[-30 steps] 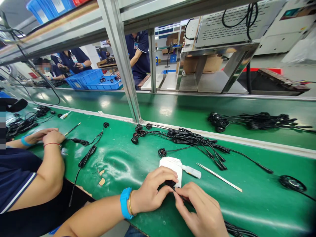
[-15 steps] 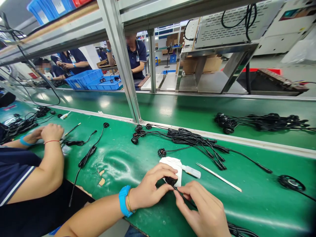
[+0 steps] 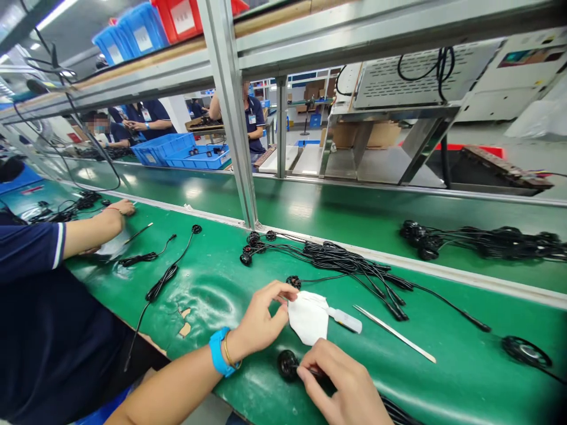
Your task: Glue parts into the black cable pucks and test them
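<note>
A long green surface (image 3: 199, 283) fills the lower view, bounded on the far side by a pale raised rail (image 3: 443, 273) and a brushed aluminium frame post (image 3: 230, 106). Beyond the rail lies a second green belt (image 3: 336, 206), carrying a gathered bundle of black cables (image 3: 478, 243); blue plastic crates (image 3: 197, 156) stand further off. At the left, a co-worker's bare forearm (image 3: 93, 233) reaches across the surface, well apart from the person's own hands.

On the nearer surface, a large bundle of black round-headed cables (image 3: 332, 260) lies gathered in the middle, and two loose black cables (image 3: 162, 283) lie to the left. As far as the layout shows, most cables are grouped, while one lies apart at the near side. Open green room remains left of the hands, but the right hand sits close to the near edge.

A crumpled white wipe (image 3: 309, 317) lies between the hands, with a small white plastic bottle (image 3: 345, 320) and slim steel tweezers (image 3: 394, 333) just to its right. The left hand (image 3: 261, 316) has its fingers loosely bunched beside the wipe, holding nothing visible. The right hand (image 3: 343, 381) has its fingers narrowly pinched on a black disc-headed cable (image 3: 287, 365), which rests on the surface near the wipe.
</note>
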`<state>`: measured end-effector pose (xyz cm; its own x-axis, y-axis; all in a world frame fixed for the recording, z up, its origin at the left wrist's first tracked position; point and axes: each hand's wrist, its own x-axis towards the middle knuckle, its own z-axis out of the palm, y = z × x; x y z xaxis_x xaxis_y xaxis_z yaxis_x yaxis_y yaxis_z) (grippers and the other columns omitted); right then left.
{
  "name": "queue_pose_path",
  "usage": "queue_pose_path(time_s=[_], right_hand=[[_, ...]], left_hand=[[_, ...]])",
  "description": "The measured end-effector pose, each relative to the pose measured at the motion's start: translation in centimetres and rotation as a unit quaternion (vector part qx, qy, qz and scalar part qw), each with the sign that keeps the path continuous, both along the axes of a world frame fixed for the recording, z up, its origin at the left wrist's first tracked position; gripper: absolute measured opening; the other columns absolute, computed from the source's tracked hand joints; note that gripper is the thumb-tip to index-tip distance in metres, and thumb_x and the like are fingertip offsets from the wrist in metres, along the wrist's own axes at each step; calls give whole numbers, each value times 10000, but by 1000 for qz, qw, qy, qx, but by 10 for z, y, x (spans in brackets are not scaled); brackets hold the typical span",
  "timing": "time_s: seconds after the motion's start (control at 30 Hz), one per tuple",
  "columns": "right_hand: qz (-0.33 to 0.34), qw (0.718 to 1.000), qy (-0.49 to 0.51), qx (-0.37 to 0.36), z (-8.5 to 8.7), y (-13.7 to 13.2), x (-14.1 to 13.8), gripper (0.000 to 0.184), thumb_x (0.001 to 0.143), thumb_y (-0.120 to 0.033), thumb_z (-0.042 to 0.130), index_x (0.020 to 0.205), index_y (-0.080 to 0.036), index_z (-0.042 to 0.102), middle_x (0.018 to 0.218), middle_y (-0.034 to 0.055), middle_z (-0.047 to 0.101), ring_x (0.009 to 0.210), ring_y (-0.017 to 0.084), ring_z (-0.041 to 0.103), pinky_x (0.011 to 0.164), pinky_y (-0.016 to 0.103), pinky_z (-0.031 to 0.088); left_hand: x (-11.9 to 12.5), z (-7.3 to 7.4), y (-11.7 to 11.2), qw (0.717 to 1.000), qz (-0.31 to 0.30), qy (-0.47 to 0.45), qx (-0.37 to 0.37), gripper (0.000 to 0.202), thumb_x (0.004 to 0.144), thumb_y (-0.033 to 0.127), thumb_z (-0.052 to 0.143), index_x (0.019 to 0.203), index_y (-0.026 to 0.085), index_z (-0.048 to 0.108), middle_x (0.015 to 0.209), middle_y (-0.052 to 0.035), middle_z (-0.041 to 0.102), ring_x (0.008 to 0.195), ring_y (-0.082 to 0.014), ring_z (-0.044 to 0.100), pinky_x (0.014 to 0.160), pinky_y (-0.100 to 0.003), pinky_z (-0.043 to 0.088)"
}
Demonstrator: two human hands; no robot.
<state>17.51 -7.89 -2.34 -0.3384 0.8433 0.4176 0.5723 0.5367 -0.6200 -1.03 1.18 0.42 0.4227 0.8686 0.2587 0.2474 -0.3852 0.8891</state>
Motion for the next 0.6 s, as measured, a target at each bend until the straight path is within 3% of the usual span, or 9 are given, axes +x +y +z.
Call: queue_pose_path(time_s=[0.07, 0.13, 0.23, 0.33, 0.47, 0.6], right_hand=[[2, 1000, -22, 5, 1, 4, 5, 120, 971, -318, 573, 899, -229, 607, 820, 2, 632, 723, 130, 632, 646, 208, 506], [-42, 998, -40, 32, 2, 10, 19, 163, 991, -367, 541, 948, -238, 630, 884, 14, 655, 806, 141, 646, 728, 228, 525], [-203, 969, -122, 69, -2, 25, 58, 290, 1021, -419, 429, 943, -242, 645, 926, 25, 666, 848, 161, 647, 758, 266, 528], [-315, 926, -198, 54, -6, 47, 106, 308, 986, -409, 419, 990, -215, 658, 966, 70, 666, 848, 238, 641, 624, 332, 495], [-370, 890, -265, 27, -5, 77, 161, 306, 937, -264, 374, 987, -180, 664, 996, 125, 657, 896, 284, 620, 663, 373, 481], [-362, 880, -307, 16, -3, 99, 183, 272, 924, -229, 387, 990, -168, 644, 1046, 136, 656, 946, 263, 623, 791, 375, 486]], left_hand=[[-3, -6, 9, 998, 54, 38, 15, 352, 838, 74, 477, 1135, 196, 622, 1105, -66, 663, 1016, -194, 619, 898, -336, 511], [-6, -12, 19, 991, 89, 89, 50, 358, 864, 109, 507, 1194, 205, 607, 1191, -76, 641, 1109, -220, 586, 960, -376, 492], [-7, -19, 34, 979, 99, 154, 93, 378, 898, 218, 574, 1275, 207, 587, 1253, -93, 610, 1194, -262, 525, 1044, -448, 442], [-4, -26, 48, 978, 53, 187, 81, 421, 881, 298, 647, 1290, 212, 601, 1246, -83, 615, 1187, -264, 512, 1063, -448, 425], [1, -36, 65, 980, 8, 189, 61, 329, 838, 300, 705, 1156, 219, 684, 1169, -64, 661, 1116, -254, 544, 1028, -431, 435], [3, -43, 71, 982, 16, 178, 62, 274, 824, 261, 700, 1094, 219, 698, 1119, -60, 675, 1085, -256, 550, 995, -431, 438]])
